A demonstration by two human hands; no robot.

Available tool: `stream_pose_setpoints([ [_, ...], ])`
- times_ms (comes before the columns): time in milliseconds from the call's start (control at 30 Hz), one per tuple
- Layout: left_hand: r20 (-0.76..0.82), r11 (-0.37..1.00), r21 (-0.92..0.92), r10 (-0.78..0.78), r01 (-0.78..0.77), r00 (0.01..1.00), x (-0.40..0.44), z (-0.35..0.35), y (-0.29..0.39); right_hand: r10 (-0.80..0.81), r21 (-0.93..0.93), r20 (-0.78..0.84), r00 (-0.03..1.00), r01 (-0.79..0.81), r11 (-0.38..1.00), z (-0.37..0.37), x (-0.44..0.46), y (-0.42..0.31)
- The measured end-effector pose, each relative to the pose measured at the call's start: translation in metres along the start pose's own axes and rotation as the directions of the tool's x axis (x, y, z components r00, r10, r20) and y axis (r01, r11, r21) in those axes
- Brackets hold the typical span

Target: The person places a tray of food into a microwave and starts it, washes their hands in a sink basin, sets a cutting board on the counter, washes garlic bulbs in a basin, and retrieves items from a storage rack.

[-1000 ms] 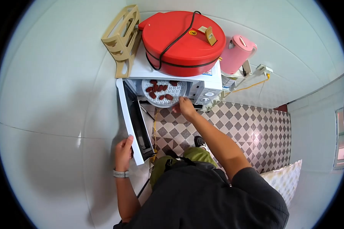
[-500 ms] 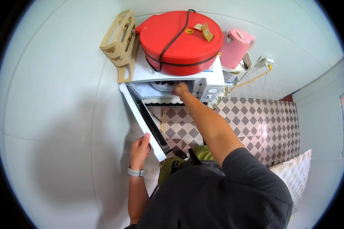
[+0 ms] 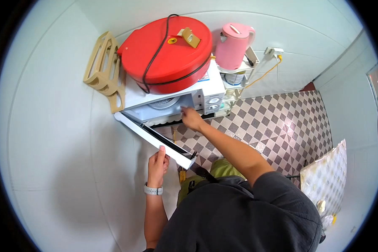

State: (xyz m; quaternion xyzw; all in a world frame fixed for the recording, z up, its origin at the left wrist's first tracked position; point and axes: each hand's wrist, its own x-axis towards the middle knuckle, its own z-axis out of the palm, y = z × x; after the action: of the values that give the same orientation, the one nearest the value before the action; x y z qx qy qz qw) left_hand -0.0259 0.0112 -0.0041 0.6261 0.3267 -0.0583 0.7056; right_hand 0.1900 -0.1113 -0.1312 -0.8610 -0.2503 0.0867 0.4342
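Observation:
My left hand (image 3: 157, 169) grips the free edge of the white microwave door (image 3: 155, 140), with the thumb on top and the fingers curled beneath. The door stands swung out from the microwave (image 3: 213, 86). At the mouth of the lit cavity is my right hand (image 3: 192, 118), its fingers loosely bent and apart, and nothing visible in them. Deeper inside, a round, pale ribbed dish or turntable (image 3: 164, 103) shows partly; the top of the microwave hides the remainder.
A red round electric pan (image 3: 168, 59) with a black cord rests on the microwave. Left of it leans a beige plastic rack (image 3: 105, 69). To the right, a pink kettle (image 3: 233, 47) stands on a white shelf (image 3: 243, 67). A wall socket (image 3: 274, 51) holds a yellow-corded plug.
My right hand has drawn back from deep inside the cavity to its opening. My left hand keeps hold of the door, which stands wider. The view has shifted, moving the appliances leftward.

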Motion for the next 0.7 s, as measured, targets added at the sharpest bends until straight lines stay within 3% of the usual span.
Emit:
stream_pose_setpoints([
  [33, 0.022, 1.000, -0.001, -0.008, 0.008, 1.000, 0.001, 0.006, 0.001, -0.045, -0.006, 0.024, 0.999, 0.045, 0.999, -0.007, -0.023, 0.008],
  [100, 0.074, 1.000, 0.002, 0.005, -0.005, 0.997, 0.014, 0.017, 0.008, 0.054, 0.243, -0.008, 0.999, -0.050, 0.969, -0.051, -0.084, -0.006],
  [200, 0.160, 0.999, -0.002, 0.039, -0.039, 0.986, 0.047, 0.040, 0.027, 0.221, 0.137, -0.008, 0.975, -0.218, 0.966, -0.109, -0.150, 0.009],
  [300, 0.157, 0.998, 0.043, 0.045, -0.053, 0.987, 0.073, 0.059, 0.044, 0.417, 0.215, -0.145, 0.897, -0.383, 0.898, -0.144, -0.212, 0.041],
  [433, 0.221, 0.984, 0.004, 0.170, -0.175, 0.960, 0.111, 0.086, 0.060, 0.517, 0.346, -0.285, 0.807, -0.416, 0.841, -0.171, -0.270, 0.084],
  [500, 0.245, 0.984, 0.058, 0.147, -0.166, 0.958, 0.125, 0.087, 0.069, 0.587, 0.480, -0.286, 0.757, -0.417, 0.772, -0.179, -0.285, 0.096],
  [600, 0.231, 0.981, 0.065, 0.165, -0.184, 0.959, 0.116, 0.092, 0.061, 0.616, 0.509, -0.316, 0.721, -0.420, 0.752, -0.178, -0.299, 0.103],
  [700, 0.173, 0.984, 0.027, 0.170, -0.178, 0.970, 0.111, 0.093, 0.048, 0.637, 0.564, -0.225, 0.737, -0.435, 0.702, -0.185, -0.296, 0.104],
])
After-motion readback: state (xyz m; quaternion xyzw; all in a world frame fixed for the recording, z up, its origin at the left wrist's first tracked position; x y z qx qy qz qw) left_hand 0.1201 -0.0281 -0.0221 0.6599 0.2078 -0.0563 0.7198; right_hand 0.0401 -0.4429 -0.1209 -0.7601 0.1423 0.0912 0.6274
